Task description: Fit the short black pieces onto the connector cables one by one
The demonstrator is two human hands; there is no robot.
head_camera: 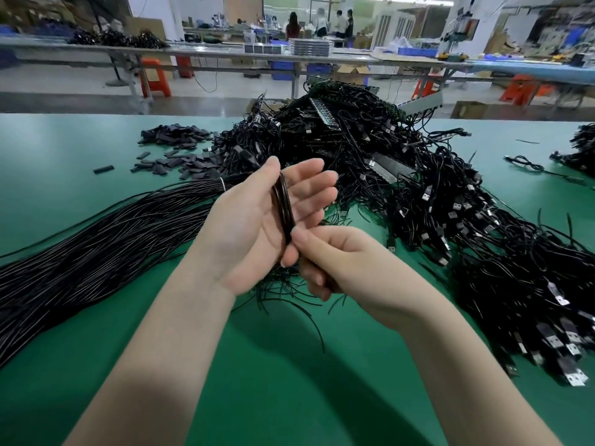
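A wide green table [96,365] is filling the lower part of the view. On it, at the centre and the right, a big tangled heap of connector cables [434,204] is lying, with many metal plugs showing along its right edge. At the left, a long tied bundle of black cables [106,239] is stretching across the table toward the hands. Behind this bundle, at the far left of the heap, a pile of short black pieces [180,149] is lying, and one single piece [103,169] is sitting apart from it on the green surface.

Above the table the two hands are meeting. The left hand [257,226] is turned palm up, its fingers are nearly straight and spread, and its thumb is pressing a small bunch of black cables [284,210] against the palm. The bunch is standing almost upright across the palm. The right hand [335,262] is just below and to the right, with curled fingers, and its thumb and forefinger are pinching the lower end of the same bunch. Thin loose cable ends [289,297] are hanging down from under the hands to the table. Whether a short black piece is already sitting in the fingers, I cannot tell.

Far behind, other work tables and some standing people are appearing blurred.
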